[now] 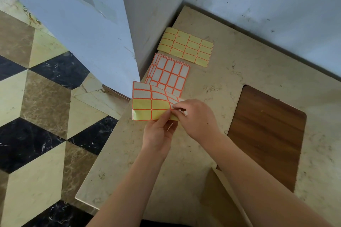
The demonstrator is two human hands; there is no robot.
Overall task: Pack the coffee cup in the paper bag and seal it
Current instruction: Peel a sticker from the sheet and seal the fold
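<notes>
A sticker sheet with orange-edged labels, some white and some peeled to yellow backing, is held over the marble table's left edge. My left hand grips its lower right corner from below. My right hand pinches a white label at the sheet's right edge with fingertips. A brown paper bag shows partly at the bottom, under my right forearm. No coffee cup is in view.
A stack of white label sheets and a yellow used sheet lie on the marble table near the wall corner. A brown wooden board lies to the right. Patterned floor tiles lie to the left.
</notes>
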